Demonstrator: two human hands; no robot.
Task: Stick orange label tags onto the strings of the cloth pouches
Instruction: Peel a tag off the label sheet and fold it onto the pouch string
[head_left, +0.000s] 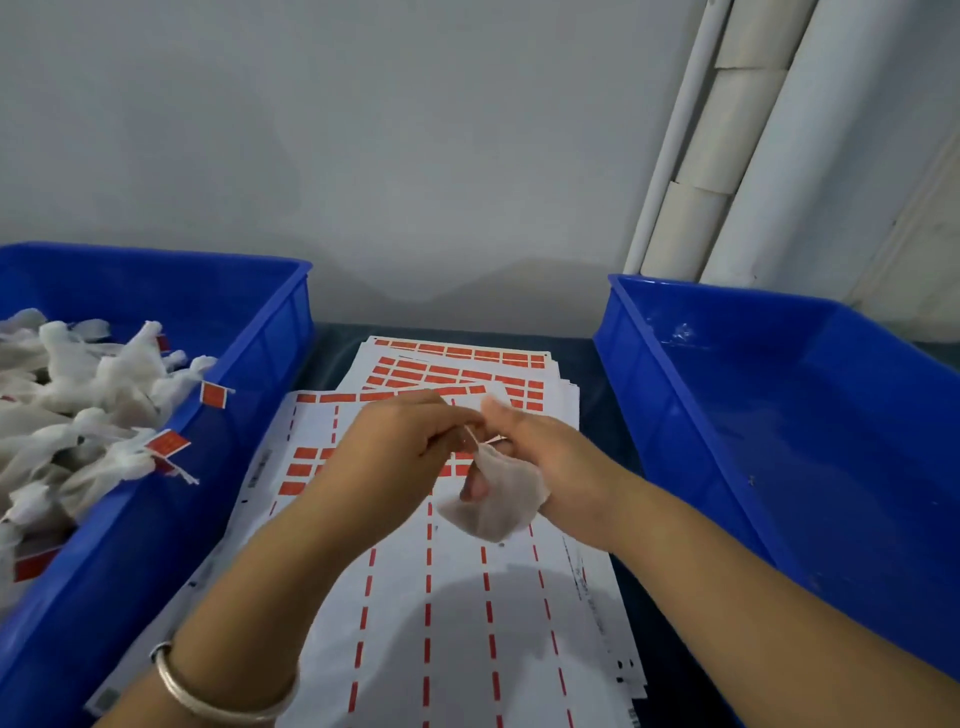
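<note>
A small white cloth pouch hangs in my right hand above the label sheets. My left hand is close beside it, fingertips pinched on the pouch's thin string at the top. Both hands meet over the middle of the table. A white sheet with rows of orange label tags lies under them, many of its rows peeled down to orange strips. More label sheets lie fanned behind it. No loose tag shows between my fingers.
A blue crate on the left holds several white pouches with orange tags on their strings. Another blue crate on the right has nothing visible inside. White pipes run up the wall at the back right.
</note>
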